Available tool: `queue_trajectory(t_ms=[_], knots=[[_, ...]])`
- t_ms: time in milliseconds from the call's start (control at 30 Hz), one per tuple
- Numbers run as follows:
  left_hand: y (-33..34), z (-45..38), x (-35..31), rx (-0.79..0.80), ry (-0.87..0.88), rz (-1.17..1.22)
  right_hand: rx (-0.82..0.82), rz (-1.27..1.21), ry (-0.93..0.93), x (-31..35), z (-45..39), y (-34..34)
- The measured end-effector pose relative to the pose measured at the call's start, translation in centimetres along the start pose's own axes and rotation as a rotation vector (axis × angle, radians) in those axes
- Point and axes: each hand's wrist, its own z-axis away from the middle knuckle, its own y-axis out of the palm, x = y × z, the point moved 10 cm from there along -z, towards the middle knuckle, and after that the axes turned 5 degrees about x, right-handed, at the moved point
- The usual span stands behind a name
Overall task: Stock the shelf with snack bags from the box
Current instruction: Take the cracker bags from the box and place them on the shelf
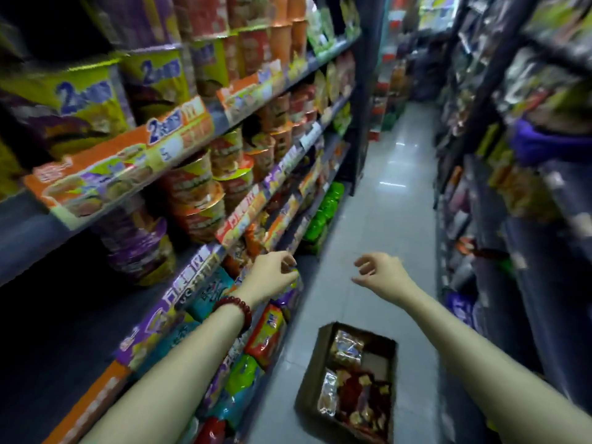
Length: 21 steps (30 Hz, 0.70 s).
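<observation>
A brown cardboard box (312,376) lies on the floor of the aisle, below and between my arms. It holds several snack bags (347,347), shiny ones and red ones. My left hand (275,277), with a red bead bracelet on its wrist, reaches to the low shelf (205,264) on the left; its curled fingers touch the top of a purple and yellow bag (293,291) there. My right hand (379,272) hovers over the floor with loosely curled fingers and holds nothing.
Shelves on the left carry noodle cups (198,193) above and packed snack bags (266,334) lower down. Green bags (323,216) sit at the bottom further along. A second dark rack (512,219) lines the right side. Grey tiled floor (378,203) runs down the aisle.
</observation>
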Motion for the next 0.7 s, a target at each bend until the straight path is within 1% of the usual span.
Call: queue_trajectory(t_ms=[167,300,500,700], knots=[[8.6,-5.1,-0.5,0.152,0.065,-0.025,-0.065,-0.071,0.224,-9.6,0.1,2.2],[16.9,-7.6,0.8,0.212,0.088,0.002,-0.092,-0.118,0.332,-17.5,0.2,5.7],[30.5,-10.7,6.2,0.247,0.094,0.064,-0.148,-0.175,0.403,-29.2,-0.1,13.0],[43.8,-14.0,13.6,0.288,0.105,0.117,-0.143,-0.184,0.429,-40.0,-3.2,22.5]])
